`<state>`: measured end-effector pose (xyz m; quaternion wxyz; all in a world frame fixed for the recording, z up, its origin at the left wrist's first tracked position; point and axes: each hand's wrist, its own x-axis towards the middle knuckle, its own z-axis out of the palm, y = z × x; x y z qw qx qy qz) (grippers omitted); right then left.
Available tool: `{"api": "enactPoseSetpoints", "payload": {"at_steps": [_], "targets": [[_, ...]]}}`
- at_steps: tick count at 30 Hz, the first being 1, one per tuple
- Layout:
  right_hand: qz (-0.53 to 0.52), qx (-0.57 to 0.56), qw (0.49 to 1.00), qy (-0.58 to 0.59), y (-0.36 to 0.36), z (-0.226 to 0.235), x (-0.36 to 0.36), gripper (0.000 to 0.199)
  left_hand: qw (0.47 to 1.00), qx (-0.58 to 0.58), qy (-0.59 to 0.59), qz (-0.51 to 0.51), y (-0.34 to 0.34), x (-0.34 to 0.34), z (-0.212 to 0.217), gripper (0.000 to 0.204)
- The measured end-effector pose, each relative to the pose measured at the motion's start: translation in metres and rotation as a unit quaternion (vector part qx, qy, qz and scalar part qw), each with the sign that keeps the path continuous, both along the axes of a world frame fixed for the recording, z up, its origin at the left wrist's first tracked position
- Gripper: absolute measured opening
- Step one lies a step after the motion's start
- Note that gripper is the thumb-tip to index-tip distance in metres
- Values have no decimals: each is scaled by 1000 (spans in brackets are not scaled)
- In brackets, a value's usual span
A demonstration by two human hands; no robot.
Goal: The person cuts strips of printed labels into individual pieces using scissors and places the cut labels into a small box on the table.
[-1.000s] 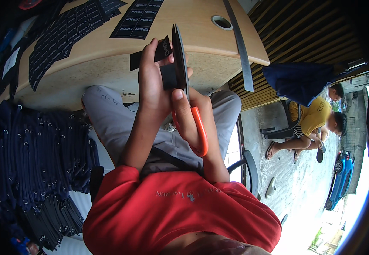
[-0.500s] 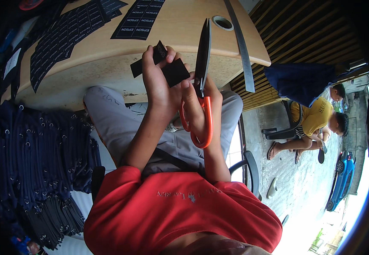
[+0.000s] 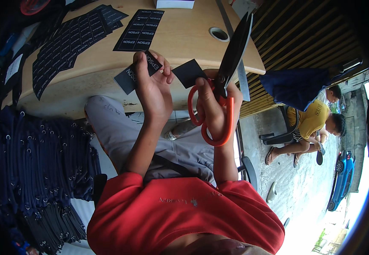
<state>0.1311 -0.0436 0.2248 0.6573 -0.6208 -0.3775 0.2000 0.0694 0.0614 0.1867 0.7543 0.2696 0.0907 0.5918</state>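
Note:
My left hand (image 3: 154, 95) is closed on a black label strip (image 3: 126, 80) with pale lettering, pinched between thumb and fingers in front of the table edge. To its right, my right hand (image 3: 212, 102) grips a pair of scissors (image 3: 237, 49) with orange handles. The dark blades point up and to the right, lying together or nearly so. Between that hand's thumb and fingers is also a plain black square piece (image 3: 187, 73), apart from the strip. Both hands are raised above my lap.
On the wooden table (image 3: 184, 38) lie a black label sheet (image 3: 140, 29), overlapping label sheets (image 3: 65, 53) and a metal ruler-like strip (image 3: 243, 83). A white box (image 3: 174, 4) stands at the back. Dark blue straps (image 3: 44, 157) hang at left; a person in yellow (image 3: 312, 121) sits at right.
My hands have moved apart. The right hand, with scissors and black square, shifted right; the left turned the label strip so its lettering shows more. A white box has come into view.

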Motion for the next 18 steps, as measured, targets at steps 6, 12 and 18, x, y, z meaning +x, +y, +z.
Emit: {"api": "enactPoseSetpoints", "payload": {"at_steps": [6, 12, 18], "targets": [[85, 82, 992, -32, -9, 18, 20, 10, 997, 78, 15, -11, 10, -18, 2, 20], [593, 327, 698, 234, 11, -6, 62, 11, 995, 96, -3, -19, 14, -25, 8, 21], [709, 364, 502, 338, 15, 3, 61, 5, 989, 125, 75, -36, 13, -21, 4, 17]]}}
